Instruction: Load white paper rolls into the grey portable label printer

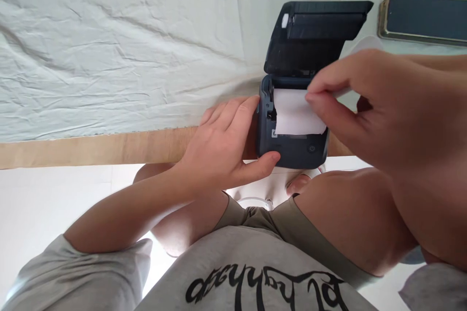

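A small dark portable label printer [292, 151] sits at the table's front edge with its lid [310, 39] swung open to the back. White paper [295, 112] lies in its bay, the loose end reaching over the front lip. My left hand [222, 146] grips the printer's left side, fingers along the side and thumb on the front corner. Over the bay's right side, my right hand [386, 102] has thumb and forefinger pinched together at the paper's right edge. A thin whitish strip [367, 44] shows behind that hand and between its fingers; most of it is hidden.
A dark-screened phone [426, 18] lies at the back right. Wrinkled pale cloth [127, 48] covers the table, leaving a bare wooden edge [109, 148] in front. My legs and the floor are below the edge.
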Motion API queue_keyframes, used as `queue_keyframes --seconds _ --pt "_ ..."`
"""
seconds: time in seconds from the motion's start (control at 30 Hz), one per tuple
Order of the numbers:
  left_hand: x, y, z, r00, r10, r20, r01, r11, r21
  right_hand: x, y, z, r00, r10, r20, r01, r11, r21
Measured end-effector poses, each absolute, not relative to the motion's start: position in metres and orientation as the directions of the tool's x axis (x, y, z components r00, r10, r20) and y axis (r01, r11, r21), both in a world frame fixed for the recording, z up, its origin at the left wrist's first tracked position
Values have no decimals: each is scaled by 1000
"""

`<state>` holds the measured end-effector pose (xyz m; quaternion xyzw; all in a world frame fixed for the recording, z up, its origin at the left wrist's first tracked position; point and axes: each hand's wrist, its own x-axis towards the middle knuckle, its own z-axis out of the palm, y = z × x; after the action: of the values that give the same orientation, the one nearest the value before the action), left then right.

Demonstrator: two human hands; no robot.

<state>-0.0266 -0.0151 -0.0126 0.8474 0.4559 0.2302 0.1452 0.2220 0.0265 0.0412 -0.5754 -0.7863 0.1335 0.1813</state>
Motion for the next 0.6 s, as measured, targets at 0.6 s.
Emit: queue_keyframes --seconds 0.6 --pt "-31 -14 -15 479 851 217 671 -514 535 201 61 63 -379 898 -225 925 375 -59"
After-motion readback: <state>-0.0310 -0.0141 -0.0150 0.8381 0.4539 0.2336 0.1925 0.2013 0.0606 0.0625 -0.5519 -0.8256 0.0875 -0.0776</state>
